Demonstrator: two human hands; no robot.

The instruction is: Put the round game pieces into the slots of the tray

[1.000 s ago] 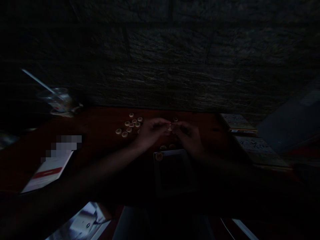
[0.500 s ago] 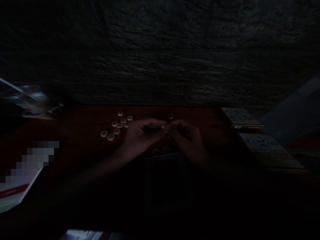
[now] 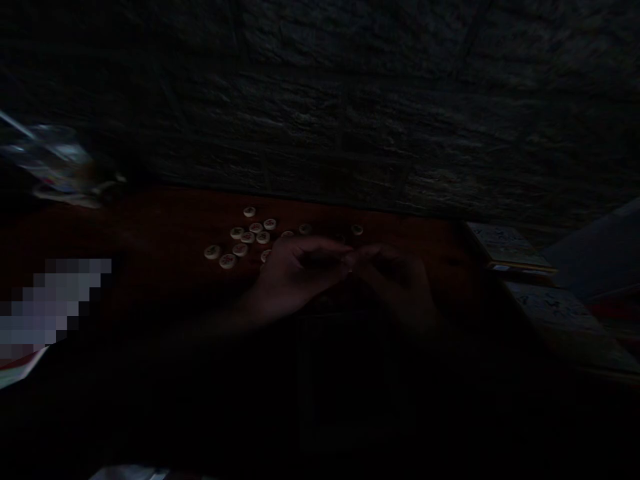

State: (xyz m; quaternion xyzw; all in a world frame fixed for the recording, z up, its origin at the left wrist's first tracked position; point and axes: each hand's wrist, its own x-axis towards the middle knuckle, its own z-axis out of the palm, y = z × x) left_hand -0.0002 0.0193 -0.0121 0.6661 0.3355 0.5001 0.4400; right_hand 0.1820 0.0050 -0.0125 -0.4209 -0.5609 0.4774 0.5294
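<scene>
In the dim light my left hand [image 3: 290, 273] and my right hand [image 3: 400, 280] meet at the fingertips above a dark reddish wooden table. Thumbs and fingers of both are pinched together. A tiny pale spot shows between them, but what they hold is too dark and small to make out. Left of my left hand lies a loose cluster of round pale Chinese chess pieces [image 3: 240, 250] with marked faces. Another chess piece [image 3: 357, 230] lies just beyond the fingertips. A dark rectangular box or tray [image 3: 305, 373] is barely visible below my hands.
Two flat printed boxes [image 3: 507, 245] [image 3: 570, 320] lie at the right. A clear plastic cup [image 3: 55, 160] with a straw stands at the far left. Nearer, at the left, is a pale, partly blurred-out sheet [image 3: 30, 363]. A rough stone wall [image 3: 320, 120] rises behind the table.
The view has tilted and shifted, so the hands and boxes appear further right. More chess pieces show behind my left hand. Both hands remain pinched together at the fingertips.
</scene>
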